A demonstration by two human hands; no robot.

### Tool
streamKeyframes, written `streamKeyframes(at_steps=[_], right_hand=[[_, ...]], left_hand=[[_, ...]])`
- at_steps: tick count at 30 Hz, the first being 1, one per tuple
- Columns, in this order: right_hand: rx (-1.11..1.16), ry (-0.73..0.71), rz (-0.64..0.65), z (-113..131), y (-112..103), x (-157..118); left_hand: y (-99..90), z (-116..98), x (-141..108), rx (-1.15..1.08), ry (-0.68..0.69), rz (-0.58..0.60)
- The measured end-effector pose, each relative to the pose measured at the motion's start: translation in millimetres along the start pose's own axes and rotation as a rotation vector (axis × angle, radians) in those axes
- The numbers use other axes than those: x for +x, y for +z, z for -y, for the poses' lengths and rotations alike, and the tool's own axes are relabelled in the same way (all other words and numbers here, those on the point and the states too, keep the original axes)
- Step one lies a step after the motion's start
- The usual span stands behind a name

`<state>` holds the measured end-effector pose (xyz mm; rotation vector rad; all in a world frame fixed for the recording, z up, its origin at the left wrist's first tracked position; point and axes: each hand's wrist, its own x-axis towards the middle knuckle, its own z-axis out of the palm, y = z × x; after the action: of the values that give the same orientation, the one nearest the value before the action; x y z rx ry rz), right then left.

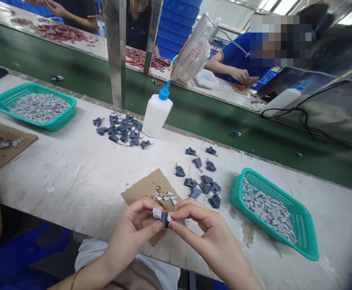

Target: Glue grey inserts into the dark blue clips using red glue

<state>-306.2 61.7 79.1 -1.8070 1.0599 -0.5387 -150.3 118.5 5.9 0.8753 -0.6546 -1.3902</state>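
Observation:
Near the table's front edge my left hand [133,225] and my right hand [202,223] meet over a piece of cardboard [142,187]. Between the fingertips of both hands is a small dark blue part [164,218] with light grey pieces on it. My left thumb and fingers pinch its left side, my right thumb and fingers its right side. Glossy brown glue [158,194] and several small grey pieces [171,197] lie on the cardboard just beyond my fingers. Dark blue parts [206,187] are scattered to the right of the cardboard.
A white bottle with a blue tip [157,114] stands behind, beside a pile of blue parts [123,129]. Green baskets of grey pieces stand right [310,237] and left [52,125]. A metal post [117,60] rises at the back; people work beyond the green belt [194,108].

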Motion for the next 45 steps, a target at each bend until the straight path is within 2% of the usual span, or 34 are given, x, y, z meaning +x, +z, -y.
streamKeyframes(at_steps=[6, 9, 12, 16, 20, 22, 31, 34, 37, 41, 45], right_hand=[[0.014, 0.020, 0.010, 1, 1, -2], [0.151, 0.086, 0.033, -4, 1, -2], [0.385, 0.141, 0.082, -12, 2, -4], [0.559, 0.119, 0.037, -19, 14, -7], [0.672, 0.140, 0.103, -21, 31, -8], [0.717, 0.142, 0.106, -23, 37, -6], [0.746, 0.129, -0.099, -28, 44, -4], [0.752, 0.170, -0.155, -30, 44, -6], [0.748, 0.210, -0.164, -32, 41, -7], [0.718, 0.160, -0.150, -33, 31, -6], [0.664, 0.161, -0.235, -40, 21, -9]], left_hand=[[1.4, 2, -2, 0.030, 0.067, -0.023], [0.8, 2, -3, 0.020, 0.098, -0.003], [0.2, 0, -4, -0.010, 0.111, 0.027], [2.6, -2, -3, -0.056, 0.122, 0.072], [7.6, 0, -1, -0.173, 0.070, 0.156], [10.0, 1, 0, -0.202, 0.048, 0.162], [14.4, 2, 1, -0.153, 0.055, 0.109], [14.4, 2, 3, -0.104, 0.041, 0.120], [17.0, 1, 6, -0.088, 0.007, 0.137], [24.7, -5, 12, -0.060, -0.037, 0.180], [36.1, -19, 32, 0.118, -0.087, 0.256]])
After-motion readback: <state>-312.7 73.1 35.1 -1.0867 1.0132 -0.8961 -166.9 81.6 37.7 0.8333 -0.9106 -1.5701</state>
